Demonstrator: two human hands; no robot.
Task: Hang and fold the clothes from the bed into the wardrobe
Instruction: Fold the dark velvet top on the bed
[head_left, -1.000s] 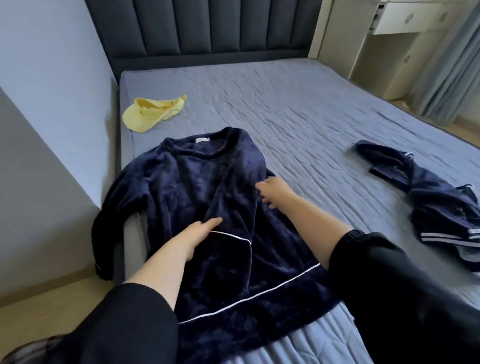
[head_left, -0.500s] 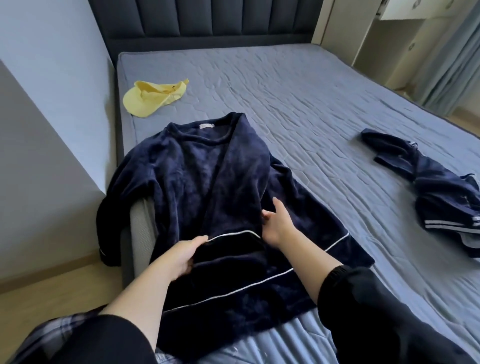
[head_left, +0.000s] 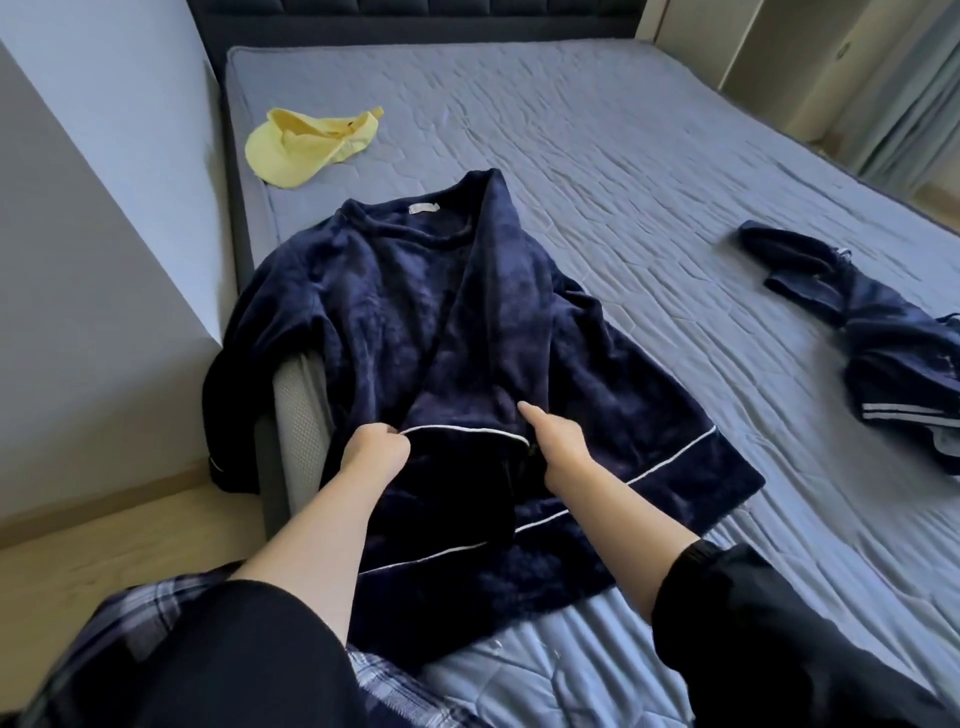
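With left hand (head_left: 376, 453) pinching the white-piped cuff (head_left: 462, 431) and right hand (head_left: 560, 449) pressing straight-fingered beside it, draw the sleeve flat across the plush navy top (head_left: 395, 291).

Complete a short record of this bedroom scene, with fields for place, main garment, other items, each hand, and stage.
Place: bed with a grey-blue quilted cover
Main garment: navy top, spread flat, one sleeve hanging off the bed's edge
Other items: yellow cap near the headboard; dark striped garment to the right
Left hand: pinches the white-trimmed cuff
Right hand: on the top at the cuff's other end; grip hidden
Stage: folding begun, other sleeve folded across the front
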